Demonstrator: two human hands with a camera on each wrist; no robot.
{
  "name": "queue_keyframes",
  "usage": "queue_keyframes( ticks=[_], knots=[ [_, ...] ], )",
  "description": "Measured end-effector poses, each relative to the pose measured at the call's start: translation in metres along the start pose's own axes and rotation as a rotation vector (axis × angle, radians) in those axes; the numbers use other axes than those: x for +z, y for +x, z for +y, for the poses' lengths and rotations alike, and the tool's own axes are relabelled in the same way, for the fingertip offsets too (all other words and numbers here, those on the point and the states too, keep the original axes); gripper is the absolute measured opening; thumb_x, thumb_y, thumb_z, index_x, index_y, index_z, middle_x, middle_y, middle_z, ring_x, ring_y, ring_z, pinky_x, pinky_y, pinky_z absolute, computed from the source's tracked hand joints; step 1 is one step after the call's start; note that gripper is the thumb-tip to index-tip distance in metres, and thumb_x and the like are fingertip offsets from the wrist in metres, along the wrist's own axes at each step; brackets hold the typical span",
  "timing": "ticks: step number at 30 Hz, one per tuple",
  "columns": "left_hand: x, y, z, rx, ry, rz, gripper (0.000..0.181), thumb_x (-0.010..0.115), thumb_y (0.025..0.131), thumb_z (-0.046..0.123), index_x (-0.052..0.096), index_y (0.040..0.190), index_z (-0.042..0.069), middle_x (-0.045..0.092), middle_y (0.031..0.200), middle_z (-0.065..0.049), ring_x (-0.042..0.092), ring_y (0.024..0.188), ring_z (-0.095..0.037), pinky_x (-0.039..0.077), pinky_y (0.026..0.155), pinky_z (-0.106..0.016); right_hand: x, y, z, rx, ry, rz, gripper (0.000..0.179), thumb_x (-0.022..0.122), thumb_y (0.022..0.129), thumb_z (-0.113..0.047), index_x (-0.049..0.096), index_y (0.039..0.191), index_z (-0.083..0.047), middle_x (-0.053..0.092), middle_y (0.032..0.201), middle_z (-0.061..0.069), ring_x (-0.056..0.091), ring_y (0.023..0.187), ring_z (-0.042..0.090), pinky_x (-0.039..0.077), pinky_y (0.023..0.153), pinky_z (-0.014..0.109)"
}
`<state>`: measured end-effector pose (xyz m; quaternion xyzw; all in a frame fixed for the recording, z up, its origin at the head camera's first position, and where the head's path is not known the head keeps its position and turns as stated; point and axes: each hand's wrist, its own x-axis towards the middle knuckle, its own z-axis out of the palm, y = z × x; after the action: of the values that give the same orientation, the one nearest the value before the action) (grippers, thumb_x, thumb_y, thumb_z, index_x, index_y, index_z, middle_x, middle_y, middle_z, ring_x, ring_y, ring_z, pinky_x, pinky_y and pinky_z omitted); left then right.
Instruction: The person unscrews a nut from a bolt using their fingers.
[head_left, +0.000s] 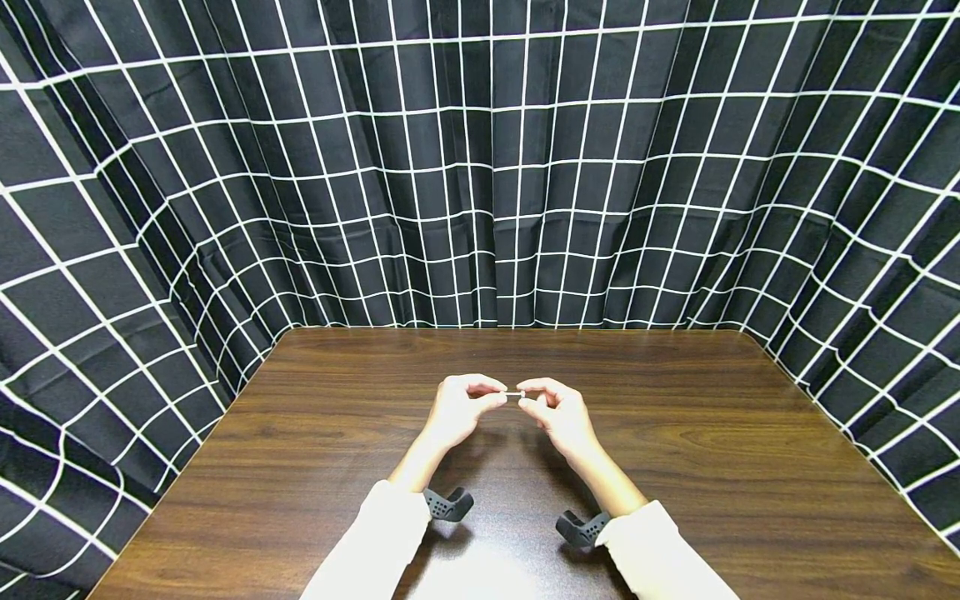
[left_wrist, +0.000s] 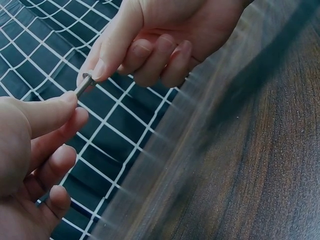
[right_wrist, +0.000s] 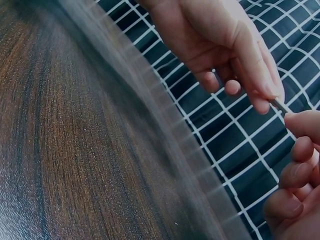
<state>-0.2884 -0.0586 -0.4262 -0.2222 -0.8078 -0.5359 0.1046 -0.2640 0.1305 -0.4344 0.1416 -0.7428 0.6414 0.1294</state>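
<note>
A thin metal bolt [head_left: 514,393] is held level between the two hands above the table, with a wider end toward the right. My left hand [head_left: 459,410] pinches its left end between thumb and index finger. At the wider end, the thumb and index finger of my right hand [head_left: 564,417] pinch the bolt. The left wrist view shows the grey shank of the bolt [left_wrist: 83,87] between both sets of fingertips; whether the wider end is a head or a nut, I cannot tell. Fingertips cover both its ends.
Below the hands lies a brown wood-grain table [head_left: 337,450]. A black curtain with a white grid [head_left: 480,183] surrounds its back and sides. Dark grey bands sit on both wrists, the left band [head_left: 448,505] and the right band [head_left: 583,529], near white sleeves.
</note>
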Motion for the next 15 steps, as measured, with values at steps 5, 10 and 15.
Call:
queue_keyframes(
  ticks=[5, 10, 15],
  knots=[
    [0.001, 0.0, 0.0, 0.002, 0.001, 0.002, 0.01, 0.076, 0.083, 0.015, 0.076, 0.092, 0.011, 0.074, 0.084, 0.003, 0.067, 0.076, -0.009, 0.051, 0.069, -0.026, -0.001, -0.001, -0.005, 0.006, -0.016, -0.002, 0.024, 0.07, 0.081, 0.007, 0.068, 0.105, 0.006, 0.043, 0.053, -0.006, 0.04, 0.048, 0.005, 0.03, 0.047, 0.02],
    [0.001, -0.001, 0.0, 0.005, -0.015, -0.004, 0.01, 0.076, 0.083, 0.014, 0.075, 0.092, 0.01, 0.074, 0.085, 0.002, 0.067, 0.078, -0.009, 0.051, 0.07, -0.026, -0.001, -0.004, -0.022, -0.014, -0.006, -0.024, 0.027, 0.071, 0.078, 0.009, 0.064, 0.105, 0.011, 0.042, 0.054, -0.005, 0.038, 0.048, 0.004, 0.029, 0.046, 0.021],
    [0.002, -0.001, 0.0, 0.015, -0.016, -0.012, 0.01, 0.076, 0.083, 0.014, 0.075, 0.092, 0.01, 0.074, 0.085, 0.002, 0.068, 0.078, -0.009, 0.051, 0.071, -0.027, 0.0, -0.003, -0.011, 0.03, -0.053, -0.026, 0.024, 0.071, 0.086, -0.003, 0.066, 0.107, 0.006, 0.041, 0.054, -0.005, 0.036, 0.048, 0.005, 0.028, 0.046, 0.021]
  ],
)
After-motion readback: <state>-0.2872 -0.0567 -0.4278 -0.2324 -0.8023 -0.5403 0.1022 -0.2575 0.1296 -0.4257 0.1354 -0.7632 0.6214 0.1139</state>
